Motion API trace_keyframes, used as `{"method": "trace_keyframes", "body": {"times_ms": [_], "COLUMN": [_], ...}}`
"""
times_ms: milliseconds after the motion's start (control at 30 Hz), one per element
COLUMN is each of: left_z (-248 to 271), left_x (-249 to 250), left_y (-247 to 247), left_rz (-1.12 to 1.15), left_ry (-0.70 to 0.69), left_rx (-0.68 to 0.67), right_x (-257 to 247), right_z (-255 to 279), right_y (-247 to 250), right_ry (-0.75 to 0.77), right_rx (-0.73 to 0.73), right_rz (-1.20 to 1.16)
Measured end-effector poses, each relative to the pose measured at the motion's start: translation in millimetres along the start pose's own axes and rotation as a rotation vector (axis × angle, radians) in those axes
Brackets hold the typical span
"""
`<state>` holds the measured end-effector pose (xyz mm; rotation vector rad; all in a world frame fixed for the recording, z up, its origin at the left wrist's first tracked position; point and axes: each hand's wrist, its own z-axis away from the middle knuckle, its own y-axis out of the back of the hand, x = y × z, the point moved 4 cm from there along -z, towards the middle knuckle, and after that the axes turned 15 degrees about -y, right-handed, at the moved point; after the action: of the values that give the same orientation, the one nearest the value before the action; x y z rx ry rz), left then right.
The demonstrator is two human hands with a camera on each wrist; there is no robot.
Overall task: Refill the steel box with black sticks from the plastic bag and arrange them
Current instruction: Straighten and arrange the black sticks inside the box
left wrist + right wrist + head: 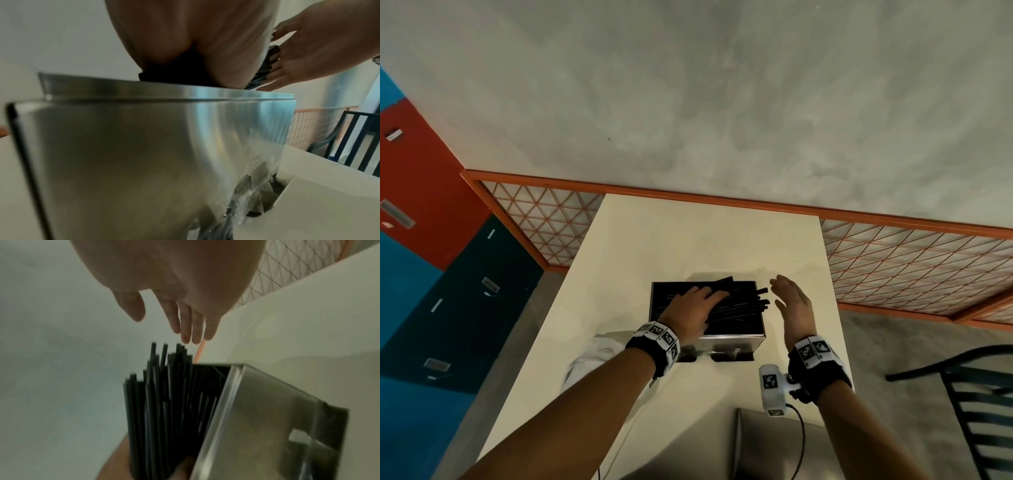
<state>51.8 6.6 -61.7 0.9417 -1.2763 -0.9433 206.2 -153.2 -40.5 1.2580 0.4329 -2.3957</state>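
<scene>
steel box (pixel 729 337) frame centre, black sticks (pixel 743 303) overhang its right rim | your left hand (pixel 693 313) presses them flat-fingered | right hand (pixel 792 305) open, empty, poised to square protruding ends

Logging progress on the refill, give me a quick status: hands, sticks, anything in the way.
Left hand flat on the black sticks in the steel box. Right hand open beside stick ends overhanging the right edge. Nothing blocking.
</scene>
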Motion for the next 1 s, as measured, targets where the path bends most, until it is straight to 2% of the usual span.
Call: {"method": "trace_keyframes", "body": {"times_ms": [200, 267, 367, 467, 600, 667, 800, 900, 1000], "left_z": [0, 3, 6, 1, -5, -5, -1, 11, 22], "left_x": [2, 3, 7, 10, 27, 30, 23, 15, 6], "left_y": [-1, -4, -6, -7, 2, 2, -11, -15, -13], "left_rz": [-0.045, -0.02, 0.015, 0.017, -0.08, -0.099, -0.079, -0.037, -0.03], "left_ry": [-0.049, -0.055, -0.056, -0.088, -0.135, -0.131, -0.175, -0.202, -0.159], "left_rx": [0.041, 0.028, 0.048, 0.063, 0.003, 0.036, 0.061, 0.175, 0.298], "right_x": [29, 34, 32, 25, 27, 30, 29, 39, 56], "right_z": [16, 15, 12, 11, 11, 8, 6, 15, 12], "right_y": [-57, -60, -54, -48, -59, -65, -64, -68, -61], "right_ry": [0.131, 0.186, 0.343, 0.395, 0.318, 0.362, 0.549, 0.778, 0.711], "right_rx": [0.02, 0.05, 0.097, 0.133, 0.069, 0.068, 0.098, 0.068, 0.036], "right_rz": [0.311, 0.41, 0.58, 0.574, 0.472, 0.547, 0.805, 1.09, 1.236]}}
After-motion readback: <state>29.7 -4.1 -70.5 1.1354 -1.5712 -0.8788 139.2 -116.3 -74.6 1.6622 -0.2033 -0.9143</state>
